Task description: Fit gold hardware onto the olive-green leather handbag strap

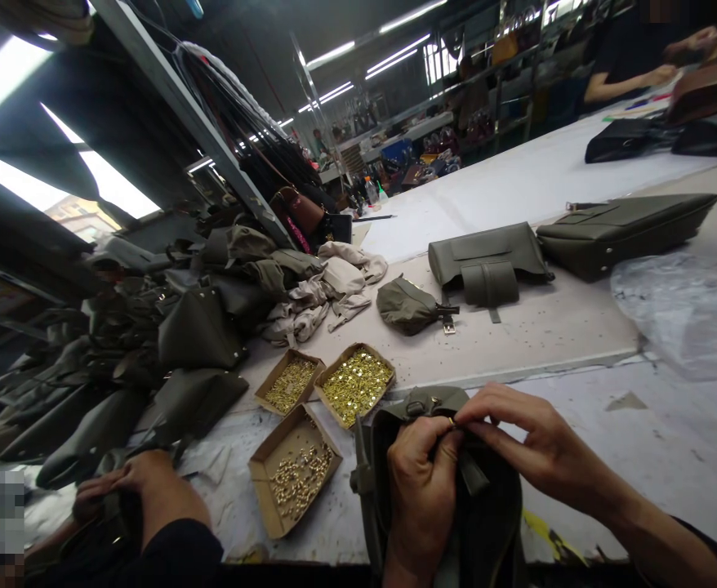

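My left hand [423, 482] and my right hand [533, 445] meet over an olive-green leather bag [487, 523] at the table's front edge. The left hand's fingers are curled around the bag's upper rim. My right hand pinches a small gold metal fitting [452, 422] against that rim, close to the bag's strap tab. Three open cardboard boxes lie just to the left: two with gold hardware [357, 384] [289, 384] and one with paler metal pieces [297, 478].
A co-worker's hand [144, 490] in a dark sleeve works at the lower left. A heap of olive bags [168, 343] and cloth [327, 294] fills the left side. Finished olive bags [487, 265] [621, 229] lie farther back, clear plastic [683, 310] at right. Another person [640, 49] works at the far end.
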Tool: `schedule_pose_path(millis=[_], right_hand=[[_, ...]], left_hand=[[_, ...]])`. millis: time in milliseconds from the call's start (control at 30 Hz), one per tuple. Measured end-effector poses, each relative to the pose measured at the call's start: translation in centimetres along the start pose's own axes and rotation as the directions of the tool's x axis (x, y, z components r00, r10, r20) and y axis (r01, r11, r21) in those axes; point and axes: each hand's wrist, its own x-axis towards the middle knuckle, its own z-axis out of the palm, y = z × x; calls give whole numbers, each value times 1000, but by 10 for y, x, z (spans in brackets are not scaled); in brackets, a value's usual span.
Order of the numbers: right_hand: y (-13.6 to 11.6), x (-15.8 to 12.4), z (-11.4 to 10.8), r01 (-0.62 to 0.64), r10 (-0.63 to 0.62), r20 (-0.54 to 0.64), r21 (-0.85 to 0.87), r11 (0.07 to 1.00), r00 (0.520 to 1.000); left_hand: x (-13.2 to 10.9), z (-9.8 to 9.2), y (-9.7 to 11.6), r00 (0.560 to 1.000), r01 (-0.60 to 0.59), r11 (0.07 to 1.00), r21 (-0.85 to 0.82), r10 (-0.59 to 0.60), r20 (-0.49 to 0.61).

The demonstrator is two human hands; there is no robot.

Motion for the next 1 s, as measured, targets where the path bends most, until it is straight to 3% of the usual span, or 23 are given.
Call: schedule_pose_path(millis=[100,300,433,567,700,867,933,1000], right_hand=[[6,7,-6,-27,27,9,-33,999,1000],[8,26,-6,9,-6,192,-17,1000,981],[6,39,1,11,8,342,-53,999,940],[14,49,17,61,-19,368,-105,993,929],[27,54,25,52,-14,308,-115,992,951],[42,47,16,-62,77,122,-127,990,989],[46,42,13,-76,85,57,-135,988,995],[50,37,10,-67,68,6,-128,990,998]], left_hand=[[0,-3,6,999,-32,999,8,32,2],[1,-10,15,997,-80,997,-5,80,21],[2,-12,13,999,-48,998,-33,49,24],[1,-11,14,998,-34,999,-38,36,47],[0,-18,20,978,-54,997,-57,64,197],[0,-32,25,908,-113,992,-58,127,400],[-1,-35,24,914,-98,992,-77,120,388],[-3,-40,22,948,-69,986,-149,112,297]])
